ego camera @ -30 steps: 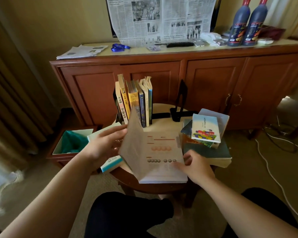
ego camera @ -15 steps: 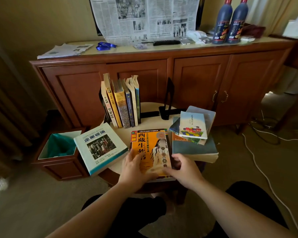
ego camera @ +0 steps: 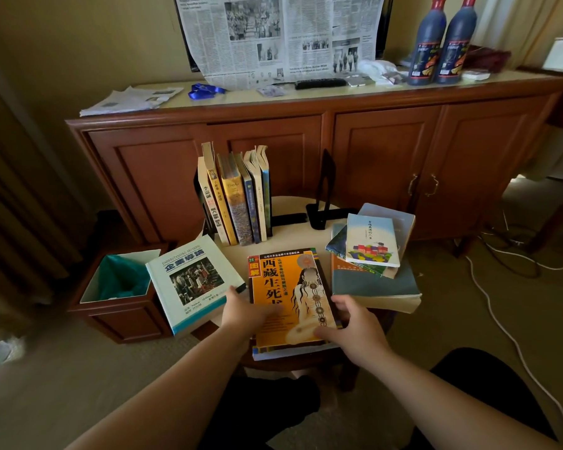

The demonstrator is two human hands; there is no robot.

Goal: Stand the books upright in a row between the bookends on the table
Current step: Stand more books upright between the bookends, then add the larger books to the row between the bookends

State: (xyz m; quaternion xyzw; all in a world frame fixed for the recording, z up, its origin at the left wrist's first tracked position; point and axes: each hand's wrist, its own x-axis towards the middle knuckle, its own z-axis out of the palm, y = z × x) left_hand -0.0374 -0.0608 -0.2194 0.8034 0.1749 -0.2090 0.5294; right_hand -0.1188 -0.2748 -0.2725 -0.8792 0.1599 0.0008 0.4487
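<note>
An orange book (ego camera: 290, 287) lies flat and closed at the front of the small round table (ego camera: 293, 235). My left hand (ego camera: 244, 311) rests on its left edge and my right hand (ego camera: 351, 323) grips its right edge. Several books (ego camera: 238, 199) stand upright in a row against the left bookend (ego camera: 202, 206). The right black bookend (ego camera: 324, 193) stands apart, with a gap between it and the row. A pale green hardcover (ego camera: 192, 280) lies flat at the left, overhanging the table. A stack of books (ego camera: 374, 258) lies at the right.
A wooden sideboard (ego camera: 322, 138) stands right behind the table, with a newspaper, two dark bottles (ego camera: 442, 40) and small items on top. A wooden waste bin (ego camera: 121, 287) with a green liner sits on the floor at the left. White cables (ego camera: 501, 306) trail over the carpet at the right.
One second ago the orange book lay open under my hands. Its cover has been shut, and both hands now hold the closed book by its edges.
</note>
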